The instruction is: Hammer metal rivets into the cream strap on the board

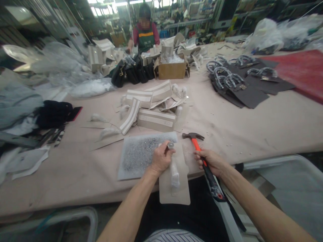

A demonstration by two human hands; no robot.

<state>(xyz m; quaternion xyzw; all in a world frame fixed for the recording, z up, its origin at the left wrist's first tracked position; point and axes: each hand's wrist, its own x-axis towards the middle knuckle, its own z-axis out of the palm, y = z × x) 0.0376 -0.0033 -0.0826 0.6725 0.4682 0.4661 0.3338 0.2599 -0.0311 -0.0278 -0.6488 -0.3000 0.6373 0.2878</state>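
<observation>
My left hand (161, 158) is closed round a small metal punch (171, 145), held upright on a beige leather piece (176, 188) that overhangs the table's front edge. The piece lies partly over a worn grey cutting pad (138, 154). My right hand (210, 161) grips the orange and black handle of a claw hammer (199, 148), whose dark head is raised just right of the punch.
Beige and white striped bag parts (151, 107) are piled behind the pad. Dark leather panels with handles (237, 85) lie at the right, beside a red board (302, 70). A cardboard box (171, 69) and black bags (131, 72) stand far back, where another person works.
</observation>
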